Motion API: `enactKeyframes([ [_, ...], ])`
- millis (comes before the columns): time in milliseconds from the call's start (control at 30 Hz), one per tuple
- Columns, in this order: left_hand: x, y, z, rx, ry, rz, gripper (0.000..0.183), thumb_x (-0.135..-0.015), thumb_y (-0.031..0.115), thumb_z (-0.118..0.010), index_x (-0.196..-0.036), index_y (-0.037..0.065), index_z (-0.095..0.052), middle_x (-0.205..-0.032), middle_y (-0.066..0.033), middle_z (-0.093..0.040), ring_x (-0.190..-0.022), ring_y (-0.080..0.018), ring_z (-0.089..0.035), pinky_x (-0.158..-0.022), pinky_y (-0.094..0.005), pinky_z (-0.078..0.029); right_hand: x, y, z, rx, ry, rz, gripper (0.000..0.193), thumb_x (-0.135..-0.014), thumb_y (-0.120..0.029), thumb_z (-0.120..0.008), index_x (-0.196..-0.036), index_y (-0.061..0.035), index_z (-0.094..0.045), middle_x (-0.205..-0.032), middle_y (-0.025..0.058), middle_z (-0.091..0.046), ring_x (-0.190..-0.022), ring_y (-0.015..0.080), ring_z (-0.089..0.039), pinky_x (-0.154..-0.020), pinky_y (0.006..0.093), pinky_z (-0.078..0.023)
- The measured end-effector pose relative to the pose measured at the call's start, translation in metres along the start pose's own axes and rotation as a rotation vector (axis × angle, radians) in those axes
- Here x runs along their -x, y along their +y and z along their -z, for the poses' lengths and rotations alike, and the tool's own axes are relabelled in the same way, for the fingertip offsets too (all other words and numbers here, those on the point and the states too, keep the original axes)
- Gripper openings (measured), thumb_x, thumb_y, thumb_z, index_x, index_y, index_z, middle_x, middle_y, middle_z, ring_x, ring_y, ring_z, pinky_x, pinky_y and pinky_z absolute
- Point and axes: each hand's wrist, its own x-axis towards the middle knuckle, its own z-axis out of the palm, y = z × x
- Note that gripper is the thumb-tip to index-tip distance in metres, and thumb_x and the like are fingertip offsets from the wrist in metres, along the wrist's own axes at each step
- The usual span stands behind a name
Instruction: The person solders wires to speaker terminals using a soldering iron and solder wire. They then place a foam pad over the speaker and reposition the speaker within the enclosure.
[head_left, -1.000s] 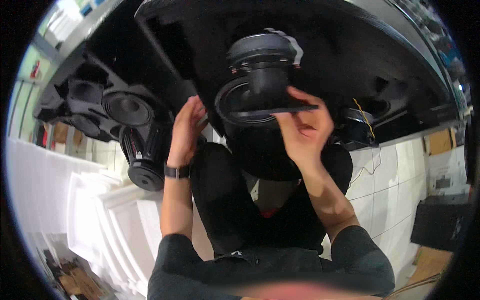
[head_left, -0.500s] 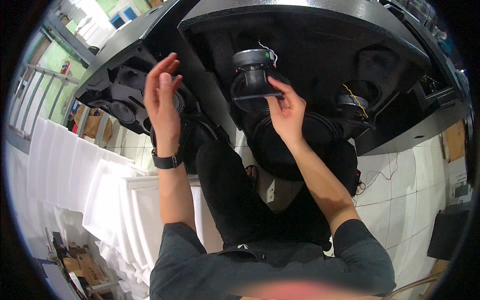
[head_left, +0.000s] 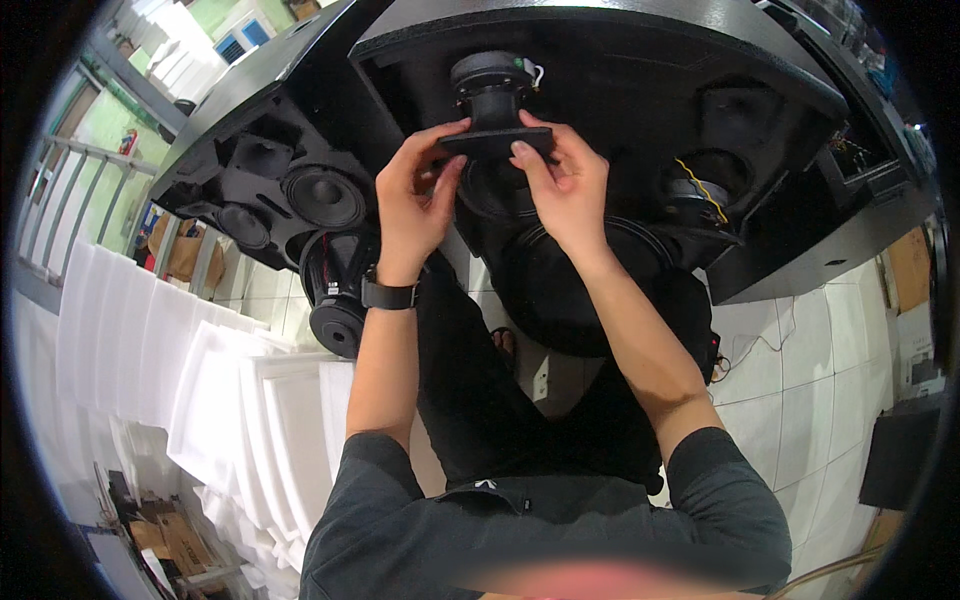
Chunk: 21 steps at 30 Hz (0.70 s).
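A black horn tweeter, its round driver at the far end and its flat rectangular flange toward me, is held up in front of a large black speaker cabinet. My right hand pinches the flange's right end between thumb and fingers. At the left end, my left hand grips with its fingertips; its thumb shows just below the flange. A short white wire hangs at the driver. Beneath the tweeter are a round speaker cone, partly covered, and a big woofer low in the cabinet.
To the right, a second driver with a yellow wire sits by an opening. Another cabinet with several cones stands left, a loose black speaker before it. White foam sheets are stacked at left. A thin cable lies on the tiles.
My left hand has come right and taken the flange's left end. The tweeter has risen slightly away from me and moved a little left, with my right hand still holding it.
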Motion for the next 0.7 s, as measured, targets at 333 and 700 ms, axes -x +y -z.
enactKeyframes([
  [333, 0.003, -0.003, -0.012, 0.042, 0.067, -0.021, 0.032, -0.091, -0.008, -0.065, -0.121, 0.004, -0.063, -0.126, -0.0064, -0.068, -0.099, -0.0109, -0.066, -0.082, -0.0227, -0.053, -0.001, -0.001, 0.006, 0.037, -0.01, -0.003, 0.027, -0.094, 0.003, -0.066, -0.121, 0.001, -0.068, -0.109, 0.0088, -0.074, -0.092, 0.0073, -0.067, -0.076, 0.0231, -0.056],
  [700, 0.008, -0.001, -0.016, 0.015, 0.082, 0.068, 0.036, -0.094, -0.001, -0.068, -0.127, 0.002, -0.054, -0.126, -0.0109, -0.066, -0.099, -0.0138, -0.066, -0.085, -0.0267, -0.053, 0.0, -0.011, 0.009, 0.148, -0.022, 0.041, 0.03, -0.092, 0.0, -0.067, -0.122, -0.0045, -0.068, -0.105, 0.0142, -0.075, -0.091, 0.0129, -0.072, -0.07, 0.0266, -0.058],
])
